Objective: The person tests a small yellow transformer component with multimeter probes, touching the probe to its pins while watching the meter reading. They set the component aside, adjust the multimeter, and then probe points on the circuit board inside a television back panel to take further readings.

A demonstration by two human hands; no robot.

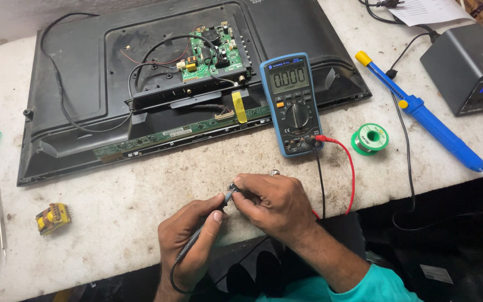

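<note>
Over the gritty, speckled surface [141,190], the left hand [188,246] gripped one slim black probe [205,226]; the right hand [272,204] pinched its metal tip. One blue boxy multimeter [292,103] trailed two leads, red and black.

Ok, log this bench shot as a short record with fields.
Surface: pale worn workbench
Left hand: holds a black test probe, thumb on top
Right hand: pinches the probe's tip end
Meter: blue multimeter, red lead and a black lead plugged in
Behind: opened television back, green circuit board exposed
Right side: solder spool, blue desoldering pump, grey soldering station
Left side: yellow transformer
</note>
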